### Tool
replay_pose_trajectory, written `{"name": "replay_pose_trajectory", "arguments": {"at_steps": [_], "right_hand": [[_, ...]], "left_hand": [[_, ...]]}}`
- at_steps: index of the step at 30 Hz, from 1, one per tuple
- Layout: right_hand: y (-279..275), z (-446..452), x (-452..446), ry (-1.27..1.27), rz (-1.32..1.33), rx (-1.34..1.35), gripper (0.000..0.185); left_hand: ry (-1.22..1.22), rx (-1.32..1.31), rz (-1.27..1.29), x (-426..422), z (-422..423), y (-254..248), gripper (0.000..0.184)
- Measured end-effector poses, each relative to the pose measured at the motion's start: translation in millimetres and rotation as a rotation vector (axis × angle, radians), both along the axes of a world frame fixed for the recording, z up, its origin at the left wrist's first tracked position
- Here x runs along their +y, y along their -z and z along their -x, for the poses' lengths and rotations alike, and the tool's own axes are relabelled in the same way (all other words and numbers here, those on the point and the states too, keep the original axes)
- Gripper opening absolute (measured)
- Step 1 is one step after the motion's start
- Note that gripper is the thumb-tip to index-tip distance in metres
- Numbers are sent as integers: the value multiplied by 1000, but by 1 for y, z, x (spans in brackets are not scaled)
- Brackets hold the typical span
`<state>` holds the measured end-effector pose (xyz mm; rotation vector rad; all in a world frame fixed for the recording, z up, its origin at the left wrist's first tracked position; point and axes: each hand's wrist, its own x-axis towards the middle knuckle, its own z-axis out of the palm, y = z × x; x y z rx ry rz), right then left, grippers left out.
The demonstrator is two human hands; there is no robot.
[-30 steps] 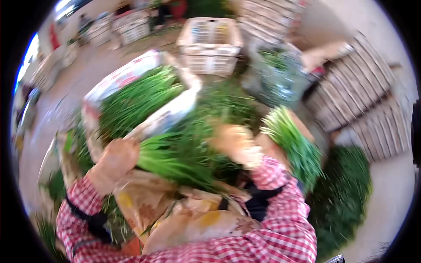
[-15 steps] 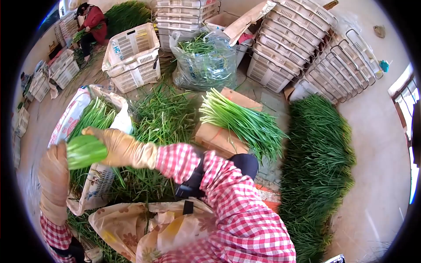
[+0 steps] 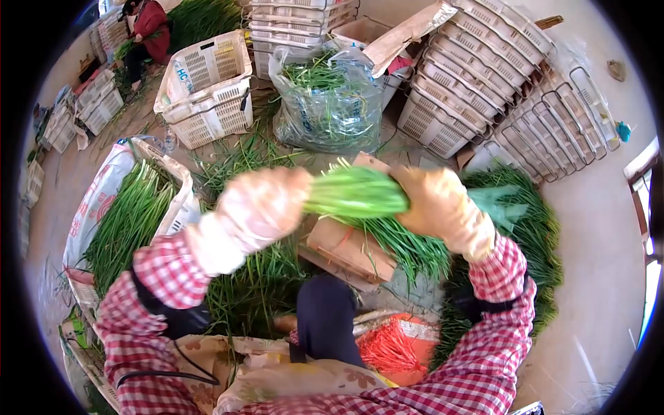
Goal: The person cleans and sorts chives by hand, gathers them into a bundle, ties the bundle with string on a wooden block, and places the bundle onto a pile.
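A bunch of green stalks (image 3: 356, 191) is held level in front of me, between both hands. My left hand (image 3: 266, 200), gloved and blurred, is closed round its left end. Gloved too, my right hand (image 3: 439, 207) grips the right end. Just below and behind the bunch, more green stalks (image 3: 415, 247) lie across a brown block (image 3: 349, 249). On the left, an open white sack (image 3: 90, 214) holds long green stalks (image 3: 135, 211). Loose greens (image 3: 252, 283) lie beneath my left forearm.
White crates (image 3: 207, 114) stand behind, with tall stacks (image 3: 470, 76) at the right. A clear bag of greens (image 3: 328, 104) sits between them. A large green pile (image 3: 543, 242) lies right. Red ties (image 3: 394, 349) are by my knee. Another person (image 3: 149, 31) sits back left.
Both hands have moved right with the bunch, from over the white sack to above the brown block. The view has shifted slightly, and the red ties now show.
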<state>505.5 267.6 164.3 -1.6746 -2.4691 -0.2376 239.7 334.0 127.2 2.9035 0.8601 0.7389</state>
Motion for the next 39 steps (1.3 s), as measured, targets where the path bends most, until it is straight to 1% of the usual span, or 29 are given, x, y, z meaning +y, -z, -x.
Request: {"name": "replay_pose_trajectory", "arguments": {"at_steps": [2,3,4,5,6,8,9,10,11,13,14,16,17,19,21,22,23,25,27,28,29,30,31,33,35,36,37,38,39], "right_hand": [[22,-28,0,141,154,-1,35],[40,-46,1,175,120,68,36],[50,-57,2,253,129,74,37],[62,-65,5,332,141,84,38],[81,-71,11,350,121,97,40],[112,-73,29,399,134,96,44],[134,-75,39,389,118,116,45],[150,-72,48,345,68,133,42],[165,-69,57,302,19,149,40],[199,-70,71,328,79,150,66],[212,-70,75,352,88,110,75],[229,-70,79,329,84,79,75],[235,-71,80,318,81,64,76],[232,-72,80,321,138,61,74],[226,-70,81,333,164,58,73],[227,-70,81,310,124,74,71],[227,-72,83,304,131,109,71],[226,-74,85,289,151,181,69],[222,-82,91,320,283,280,73],[219,-87,94,337,351,332,75],[218,-92,95,356,419,386,77],[219,-95,95,414,461,418,76],[222,-98,93,430,439,487,77],[228,-104,89,455,391,626,79],[226,-105,86,470,383,686,81],[227,-106,84,467,365,707,80],[229,-106,83,464,348,727,80],[232,-108,82,460,330,744,78],[232,-107,80,468,325,754,78]], "left_hand": [[-22,133,-238,17,-25,49,18],[-30,197,-359,26,-34,64,22],[-103,473,-155,37,-32,71,38],[-125,529,-152,50,-22,82,37],[-146,587,-149,64,-7,96,36],[-232,426,3,97,26,138,23],[-247,517,-107,105,39,150,11],[-239,583,-169,105,46,146,13],[-360,697,-51,111,52,156,13],[-544,800,255,107,42,142,11],[-497,749,193,111,43,149,11],[-404,640,63,123,51,173,11],[-311,360,8,127,56,199,16],[-90,280,-269,131,26,192,22],[-17,152,-286,132,-16,209,23],[54,103,-240,130,-40,208,25],[125,54,-193,126,-66,206,26],[265,9,-129,117,-115,183,30],[309,-317,60,113,-144,180,31],[269,-323,54,114,-147,168,31],[202,-428,196,117,-148,167,31],[116,-488,270,114,-144,163,21],[27,-546,341,111,-139,160,15],[13,-562,230,105,-129,174,12],[50,-492,561,90,-119,188,11],[15,-327,602,82,-118,191,11],[-20,-371,630,74,-128,202,16],[-114,-273,683,68,-133,209,18],[-209,-175,733,61,-140,201,20]]}}
